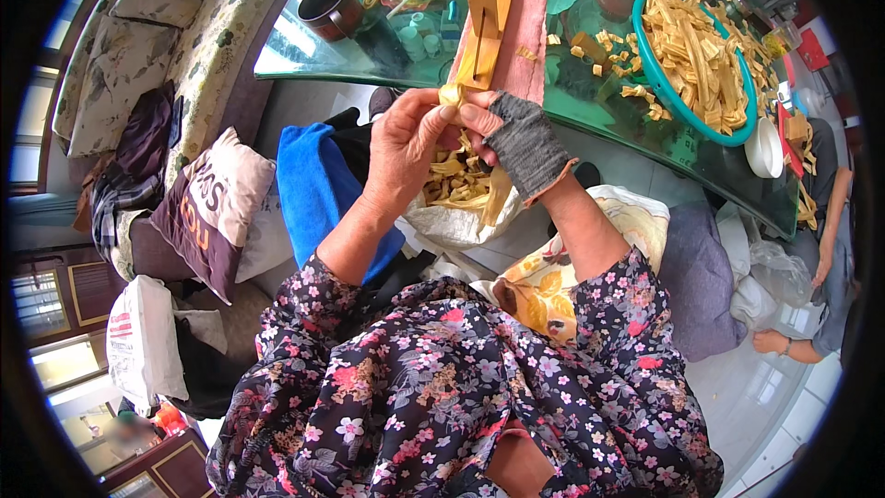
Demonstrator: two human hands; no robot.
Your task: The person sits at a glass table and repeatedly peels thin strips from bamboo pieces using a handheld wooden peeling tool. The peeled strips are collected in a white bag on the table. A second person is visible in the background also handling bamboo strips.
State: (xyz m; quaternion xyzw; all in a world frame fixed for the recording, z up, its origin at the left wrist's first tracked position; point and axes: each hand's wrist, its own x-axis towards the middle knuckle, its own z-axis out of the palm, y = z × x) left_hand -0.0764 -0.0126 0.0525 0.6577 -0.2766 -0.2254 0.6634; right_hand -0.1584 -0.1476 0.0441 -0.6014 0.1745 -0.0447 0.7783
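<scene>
My left hand (406, 135) and my right hand (508, 131), which wears a grey fingerless knit glove, meet at the glass table's near edge. Between their fingertips they pinch a small folded pale-yellow piece (453, 94), perhaps a dried bean-curd strip. Just beyond stands a wooden stand (487, 21) with an upright board and a thin dark rod, on a pink cloth (529, 48). Below the hands, a white sack (453, 232) holds many similar yellow pieces (453, 187). At the right of the table, a teal oval basket (648, 90) is heaped with long yellow strips (698, 55).
The green glass table (594, 121) bears a dark metal mug (332, 10), scattered yellow bits (612, 48) and a white bowl (764, 149) near its right edge. A blue cloth (321, 194) lies left of the sack. At the far right, another person's arm (833, 221) shows.
</scene>
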